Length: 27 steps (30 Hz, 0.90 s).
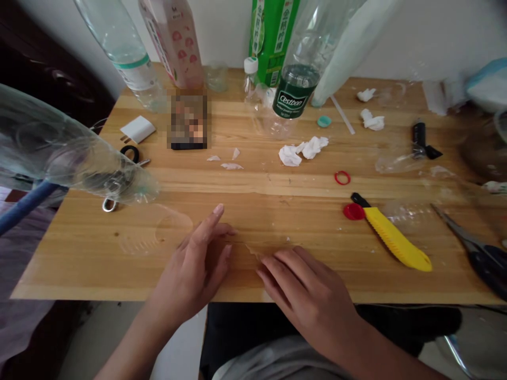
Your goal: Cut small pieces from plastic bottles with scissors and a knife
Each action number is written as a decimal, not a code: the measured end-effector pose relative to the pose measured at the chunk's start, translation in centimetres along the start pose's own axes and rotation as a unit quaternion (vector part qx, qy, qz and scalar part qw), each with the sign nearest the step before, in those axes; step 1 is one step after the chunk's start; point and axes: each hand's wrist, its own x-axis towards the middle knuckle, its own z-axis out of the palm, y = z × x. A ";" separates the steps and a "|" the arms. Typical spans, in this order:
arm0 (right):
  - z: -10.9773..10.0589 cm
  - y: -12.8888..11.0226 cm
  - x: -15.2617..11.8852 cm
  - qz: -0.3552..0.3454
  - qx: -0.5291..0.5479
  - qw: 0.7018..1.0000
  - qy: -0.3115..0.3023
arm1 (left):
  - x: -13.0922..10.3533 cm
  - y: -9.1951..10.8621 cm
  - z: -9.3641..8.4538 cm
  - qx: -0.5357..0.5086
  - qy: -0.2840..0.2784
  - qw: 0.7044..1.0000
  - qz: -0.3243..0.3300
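Note:
My left hand [194,264] is over the front middle of the wooden table, index finger stretched out and thumb apart, with nothing visibly gripped. Facing it, my right hand [307,287] has its fingers bent and close together. At its fingertips lies the edge of a thin, see-through strip [252,250], which runs toward my left hand; its kind is hard to make out. Beside my left hand rests a cut piece of clear ribbed plastic [138,243]. To the right of my right hand are a yellow utility knife [396,240] and a red bottle cap [354,211].
Along the back stand a Cestbon bottle [293,97], a pink bottle [178,47] and a green carton [273,37]. A large clear bottle [71,150] juts in from the left. Black-handled scissors [481,253] lie right; crumpled tissue [303,150] sits mid-table. The table's front edge [119,296] is near.

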 end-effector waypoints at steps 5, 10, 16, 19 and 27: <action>0.2 0.0 0.0 0.007 -0.017 1.000 -0.002 | -0.1 -0.1 0.1 -0.006 0.000 1.000 -0.006; 0.0 0.5 0.1 0.003 -0.013 1.000 -0.023 | -0.2 -0.1 0.1 -0.015 0.002 1.000 -0.013; -0.2 0.4 0.4 -0.014 -0.017 1.000 -0.013 | -0.2 -0.2 0.1 -0.031 -0.001 0.999 -0.011; -0.2 0.3 0.6 -0.010 -0.020 1.000 -0.021 | -0.1 -0.1 0.1 -0.032 0.001 0.999 -0.008; -1.3 1.1 1.5 -0.023 -0.034 0.999 -0.013 | -0.1 -0.1 0.1 -0.035 0.003 0.999 -0.007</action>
